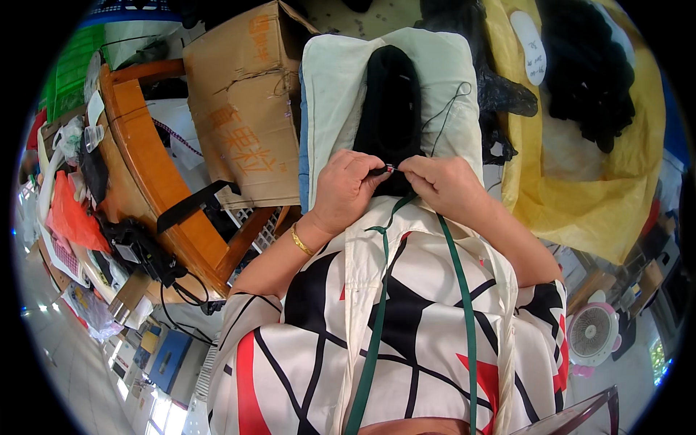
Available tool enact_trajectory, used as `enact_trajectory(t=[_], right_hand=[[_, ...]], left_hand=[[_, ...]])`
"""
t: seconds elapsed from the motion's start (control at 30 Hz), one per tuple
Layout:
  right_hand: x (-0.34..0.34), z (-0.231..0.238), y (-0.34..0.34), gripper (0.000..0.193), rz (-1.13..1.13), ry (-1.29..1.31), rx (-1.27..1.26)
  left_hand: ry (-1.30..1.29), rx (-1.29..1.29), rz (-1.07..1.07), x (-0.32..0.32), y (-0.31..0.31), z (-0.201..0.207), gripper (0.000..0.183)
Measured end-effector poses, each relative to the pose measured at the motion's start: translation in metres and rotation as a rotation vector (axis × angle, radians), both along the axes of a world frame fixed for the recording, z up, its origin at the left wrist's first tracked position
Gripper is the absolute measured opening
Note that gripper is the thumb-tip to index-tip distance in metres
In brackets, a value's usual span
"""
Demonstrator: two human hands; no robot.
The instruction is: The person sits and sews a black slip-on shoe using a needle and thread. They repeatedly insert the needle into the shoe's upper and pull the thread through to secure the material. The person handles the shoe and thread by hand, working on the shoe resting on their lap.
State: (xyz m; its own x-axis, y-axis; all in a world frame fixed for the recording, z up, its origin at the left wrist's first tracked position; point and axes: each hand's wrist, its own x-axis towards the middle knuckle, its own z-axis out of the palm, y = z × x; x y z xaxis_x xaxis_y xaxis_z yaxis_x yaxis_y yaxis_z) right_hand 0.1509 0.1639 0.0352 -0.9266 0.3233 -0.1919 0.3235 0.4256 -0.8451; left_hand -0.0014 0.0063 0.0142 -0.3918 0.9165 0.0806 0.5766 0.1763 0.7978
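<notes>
A black fabric shoe [392, 109] lies lengthwise on a white padded cloth [330, 94] in front of me, its opening facing up. At its near end, my left hand [346, 185] pinches a small dark piece [390, 168] with a bit of red and white on it. From the other side, my right hand [444, 187] meets it with thumb and finger closed together; what lies between those fingertips is too small to make out. A loose dark thread [444, 109] loops over the cloth and runs down to my right hand.
At the left stand a cardboard box [239, 109] and an orange-brown wooden chair [156, 159] with a black strap [196, 205]. To the right, a yellow sheet [580, 210] carries a pile of black items [591, 72] and a white insole [528, 47]. Farther right is a white fan [592, 332].
</notes>
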Motion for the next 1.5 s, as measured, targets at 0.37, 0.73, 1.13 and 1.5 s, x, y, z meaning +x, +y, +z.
enact_trajectory(t=[0.37, 0.73, 1.13, 1.5], right_hand=[[0.000, 0.004, 0.002, 0.012, 0.063, -0.012, 0.058], [-0.007, 0.000, -0.022, 0.011, 0.189, -0.207, 0.227], [-0.011, -0.010, -0.033, 0.015, -0.195, -0.081, -0.078], [-0.027, 0.000, -0.008, 0.009, -0.112, 0.007, -0.090]], left_hand=[[0.043, 0.009, -0.005, 0.001, -0.001, -0.002, 0.020], [0.068, 0.055, 0.019, 0.003, -0.002, -0.004, 0.025], [-0.043, 0.038, 0.036, 0.005, -0.012, -0.004, 0.029], [-0.031, 0.037, -0.033, 0.002, -0.014, -0.006, 0.034]])
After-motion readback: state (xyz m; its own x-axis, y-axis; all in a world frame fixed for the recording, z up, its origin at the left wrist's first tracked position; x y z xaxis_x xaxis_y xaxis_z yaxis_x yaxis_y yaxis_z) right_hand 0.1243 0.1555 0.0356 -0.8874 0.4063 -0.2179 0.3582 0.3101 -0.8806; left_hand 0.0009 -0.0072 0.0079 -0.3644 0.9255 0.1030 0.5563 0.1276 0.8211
